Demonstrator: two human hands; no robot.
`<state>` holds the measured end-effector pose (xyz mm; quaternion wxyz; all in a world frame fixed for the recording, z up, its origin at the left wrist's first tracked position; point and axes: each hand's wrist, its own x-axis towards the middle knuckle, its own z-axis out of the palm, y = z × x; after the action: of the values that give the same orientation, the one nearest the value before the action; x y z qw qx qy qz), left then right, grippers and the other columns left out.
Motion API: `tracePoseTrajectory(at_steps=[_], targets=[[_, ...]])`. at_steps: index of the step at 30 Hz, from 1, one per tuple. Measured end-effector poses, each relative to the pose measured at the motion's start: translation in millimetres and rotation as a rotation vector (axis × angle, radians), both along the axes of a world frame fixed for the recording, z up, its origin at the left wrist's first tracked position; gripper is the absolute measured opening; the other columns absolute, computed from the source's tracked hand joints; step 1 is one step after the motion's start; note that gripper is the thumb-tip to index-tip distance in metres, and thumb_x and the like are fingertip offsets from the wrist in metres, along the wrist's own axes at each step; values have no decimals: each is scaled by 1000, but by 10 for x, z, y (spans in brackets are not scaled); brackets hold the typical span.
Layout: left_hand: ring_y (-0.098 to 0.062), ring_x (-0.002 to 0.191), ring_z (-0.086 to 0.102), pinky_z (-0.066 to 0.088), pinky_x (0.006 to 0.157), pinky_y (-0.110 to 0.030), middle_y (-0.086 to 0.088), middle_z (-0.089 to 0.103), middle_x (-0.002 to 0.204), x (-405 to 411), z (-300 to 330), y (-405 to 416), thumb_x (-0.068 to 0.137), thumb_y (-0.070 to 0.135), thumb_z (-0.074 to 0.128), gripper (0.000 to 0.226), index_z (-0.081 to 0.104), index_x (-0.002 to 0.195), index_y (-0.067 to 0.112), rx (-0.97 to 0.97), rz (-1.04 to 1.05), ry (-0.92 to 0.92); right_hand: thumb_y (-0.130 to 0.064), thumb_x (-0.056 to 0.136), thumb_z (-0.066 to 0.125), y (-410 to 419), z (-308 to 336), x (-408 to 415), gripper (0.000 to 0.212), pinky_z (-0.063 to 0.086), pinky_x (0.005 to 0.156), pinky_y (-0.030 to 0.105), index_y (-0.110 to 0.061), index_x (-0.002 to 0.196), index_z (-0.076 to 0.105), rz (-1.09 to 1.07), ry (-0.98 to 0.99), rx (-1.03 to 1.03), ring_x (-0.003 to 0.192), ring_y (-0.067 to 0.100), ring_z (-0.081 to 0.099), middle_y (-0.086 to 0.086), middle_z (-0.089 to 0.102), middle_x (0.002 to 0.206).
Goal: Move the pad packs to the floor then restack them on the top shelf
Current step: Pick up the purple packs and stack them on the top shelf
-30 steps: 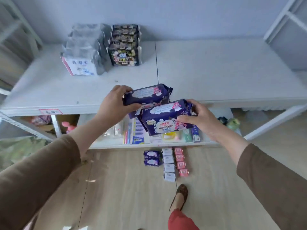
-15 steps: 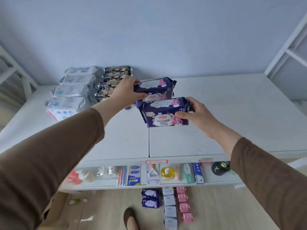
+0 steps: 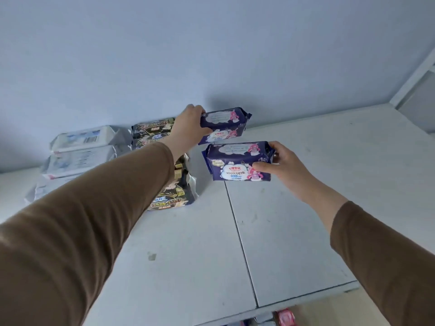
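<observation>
White top shelf [image 3: 294,227] runs wide and bare to the right of the right hand and toward the front edge; a seam runs front to back just under the right hand's pack. Blue wall close behind the left hand. Left of the left hand, partly hidden by the brown sleeve [image 3: 94,220]: a row of black-and-gold pad packs [image 3: 169,201], and past them a row of white pad packs [image 3: 82,147]. Left hand [image 3: 188,128] grips the left end of a dark purple soft plastic pad pack with pink cartoon print [image 3: 223,125], fingers wrapped over its top, held near the wall. Right hand [image 3: 284,165] clamps the right end of a second matching purple pad pack [image 3: 237,163], thumb on its front face, fingers behind. Whether either pack touches the shelf is unclear. The packs sit one behind the other, near, not touching.
</observation>
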<state>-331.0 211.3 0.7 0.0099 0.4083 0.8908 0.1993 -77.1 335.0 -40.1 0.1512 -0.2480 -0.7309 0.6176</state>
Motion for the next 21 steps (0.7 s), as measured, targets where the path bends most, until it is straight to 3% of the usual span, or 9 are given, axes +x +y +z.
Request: tracePoseTrajectory(at_steps=[6, 10, 14, 17, 21], targets=[[-32, 99, 58, 44, 78, -37, -12, 56, 117, -402, -184, 218, 82, 25, 74, 48, 49, 119, 9, 12, -31, 16, -21, 82, 80, 84, -142, -279, 42, 53, 71, 16, -35, 118, 62, -32, -7, 32, 96, 10, 65, -13, 71, 108], [-32, 103, 57, 48, 79, -39, -10, 57, 119, -434, -336, 277, 84, 28, 70, 40, 53, 116, 10, -41, -84, 42, -22, 83, 79, 160, -240, -383, 43, 51, 71, 14, -35, 121, 62, -27, -21, 28, 95, 5, 64, -13, 71, 110], [-35, 112, 51, 45, 90, -42, -12, 54, 124, -474, -323, 259, 84, 39, 70, 47, 59, 122, 13, -150, -94, 102, -20, 84, 79, 256, -291, -480, 47, 52, 70, 12, -31, 126, 60, -11, -37, -2, 94, -1, 65, -14, 72, 110], [-36, 115, 47, 43, 96, -44, -15, 45, 127, -469, -210, 141, 86, 36, 68, 52, 56, 131, 13, -194, -84, 115, -17, 85, 78, 325, -328, -599, 48, 55, 78, 19, -26, 129, 59, 14, -42, -55, 102, 7, 69, -8, 72, 116], [-32, 118, 47, 48, 93, -46, -12, 46, 129, -362, -95, -166, 89, 26, 65, 51, 50, 137, 15, -141, -70, 98, -9, 88, 74, 398, -374, -839, 49, 55, 81, 19, -17, 133, 55, 25, -51, -78, 106, 15, 69, 1, 70, 124]])
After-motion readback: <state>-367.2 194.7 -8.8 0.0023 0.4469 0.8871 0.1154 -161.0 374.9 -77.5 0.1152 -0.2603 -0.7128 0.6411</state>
